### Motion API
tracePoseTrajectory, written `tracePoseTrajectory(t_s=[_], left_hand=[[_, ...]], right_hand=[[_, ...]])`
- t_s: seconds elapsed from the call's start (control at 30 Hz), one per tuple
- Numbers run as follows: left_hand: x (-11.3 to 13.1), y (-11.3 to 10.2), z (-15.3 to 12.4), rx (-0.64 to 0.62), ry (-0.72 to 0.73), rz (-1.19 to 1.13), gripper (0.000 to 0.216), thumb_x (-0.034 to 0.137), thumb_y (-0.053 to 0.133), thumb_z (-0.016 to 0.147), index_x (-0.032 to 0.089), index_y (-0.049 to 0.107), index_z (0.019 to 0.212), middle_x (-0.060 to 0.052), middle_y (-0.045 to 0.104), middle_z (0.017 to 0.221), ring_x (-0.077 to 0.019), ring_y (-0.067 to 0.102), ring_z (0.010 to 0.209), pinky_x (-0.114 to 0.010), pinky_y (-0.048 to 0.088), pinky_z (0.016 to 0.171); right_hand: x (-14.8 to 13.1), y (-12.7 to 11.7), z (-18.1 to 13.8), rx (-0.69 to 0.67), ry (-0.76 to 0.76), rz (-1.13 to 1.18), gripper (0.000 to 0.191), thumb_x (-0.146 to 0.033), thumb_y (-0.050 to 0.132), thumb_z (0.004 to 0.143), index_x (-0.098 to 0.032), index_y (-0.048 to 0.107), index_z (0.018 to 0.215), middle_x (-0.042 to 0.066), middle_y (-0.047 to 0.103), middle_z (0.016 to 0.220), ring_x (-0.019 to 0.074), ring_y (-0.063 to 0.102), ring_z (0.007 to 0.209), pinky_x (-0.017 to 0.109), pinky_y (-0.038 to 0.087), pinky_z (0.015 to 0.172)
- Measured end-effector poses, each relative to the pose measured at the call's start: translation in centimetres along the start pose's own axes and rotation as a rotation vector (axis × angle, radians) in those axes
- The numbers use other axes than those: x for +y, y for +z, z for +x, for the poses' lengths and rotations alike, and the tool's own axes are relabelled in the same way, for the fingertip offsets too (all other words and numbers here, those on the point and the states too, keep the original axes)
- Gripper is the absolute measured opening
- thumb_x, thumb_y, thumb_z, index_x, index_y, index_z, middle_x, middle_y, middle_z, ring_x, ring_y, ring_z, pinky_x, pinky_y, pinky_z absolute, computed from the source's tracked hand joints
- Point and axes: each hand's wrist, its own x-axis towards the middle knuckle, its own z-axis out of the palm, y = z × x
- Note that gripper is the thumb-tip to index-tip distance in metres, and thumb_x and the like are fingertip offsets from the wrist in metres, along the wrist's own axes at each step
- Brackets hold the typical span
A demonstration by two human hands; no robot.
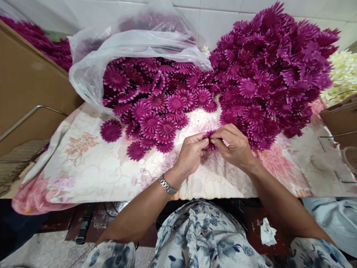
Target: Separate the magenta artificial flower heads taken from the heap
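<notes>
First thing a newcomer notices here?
The tall heap of magenta fabric daisy flowers at right rear dominates. Left of it, a clear plastic bag spills flat magenta flower discs onto the floral-print cloth. At centre, the left hand and right hand pinch one small magenta flower piece between them.

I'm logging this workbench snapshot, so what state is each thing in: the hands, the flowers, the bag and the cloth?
Left hand: fingers pinched on the held flower.
Right hand: fingers pinched on the same flower.
Plastic bag: open, flowers spilling out.
Loose flower: lying flat, apart from the others.
Flower heap: piled high.
Cloth: spread out, drooping over the near edge.
</notes>
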Motion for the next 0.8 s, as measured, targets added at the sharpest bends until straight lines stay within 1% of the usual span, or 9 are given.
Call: tracePoseTrajectory(t_s=[0.17,0.3,0.4,0.53,0.67,0.8], left_hand=[[-0.06,0.17,0.01,-0.004,0.019,0.028,0.012,0.017,0.074,0.057,0.012,0.068,0.066,0.002,0.059,0.062,-0.0054,0.051,0.056,-0.018,0.044,0.054],[-0.22,0.21,0.00,-0.040,0.009,0.040,0.017,0.020,0.076,0.057,0.012,0.070,0.071,0.002,0.059,0.065,-0.0057,0.050,0.058,-0.019,0.041,0.056],[-0.42,0.16,0.10,-0.055,0.008,0.057,0.021,0.022,0.078,0.058,0.013,0.071,0.076,0.002,0.058,0.065,-0.0048,0.048,0.057,-0.018,0.037,0.053],[-0.58,0.03,0.31,0.012,0.042,0.079,0.021,0.027,0.079,0.060,0.013,0.069,0.072,0.003,0.055,0.061,-0.0044,0.047,0.058,-0.016,0.036,0.052],[-0.35,0.05,0.32,0.066,-0.007,0.067,0.020,0.027,0.079,0.058,0.014,0.067,0.069,0.004,0.053,0.057,-0.0040,0.044,0.051,-0.016,0.035,0.047],[-0.02,0.30,0.19,0.112,-0.002,0.047,0.025,0.021,0.081,0.051,0.014,0.070,0.072,0.003,0.060,0.059,-0.0056,0.049,0.051,-0.017,0.038,0.046]], right_hand=[[-0.13,-0.06,-0.24,0.065,0.021,0.083,0.008,-0.013,0.057,0.083,-0.016,0.061,0.078,0.005,0.064,0.071,0.0151,0.059,0.068,0.031,0.049,0.064],[0.11,-0.35,-0.35,0.069,0.030,0.085,0.006,-0.013,0.060,0.082,-0.017,0.063,0.079,0.005,0.065,0.073,0.0154,0.060,0.069,0.031,0.050,0.064],[0.26,-0.38,-0.35,0.066,0.011,0.063,0.004,-0.013,0.061,0.081,-0.017,0.063,0.080,0.006,0.065,0.073,0.0161,0.061,0.070,0.032,0.050,0.065],[0.26,-0.23,-0.37,0.051,-0.053,0.039,0.006,-0.011,0.062,0.079,-0.017,0.060,0.080,0.006,0.066,0.073,0.0168,0.061,0.071,0.034,0.049,0.066],[0.14,-0.34,-0.39,0.059,-0.089,0.029,0.006,-0.011,0.059,0.080,-0.018,0.058,0.079,0.005,0.066,0.072,0.0166,0.059,0.072,0.033,0.047,0.067],[-0.06,-0.60,-0.34,0.101,-0.074,0.039,0.008,-0.013,0.056,0.082,-0.018,0.056,0.076,0.005,0.064,0.070,0.0169,0.059,0.072,0.033,0.046,0.067]])
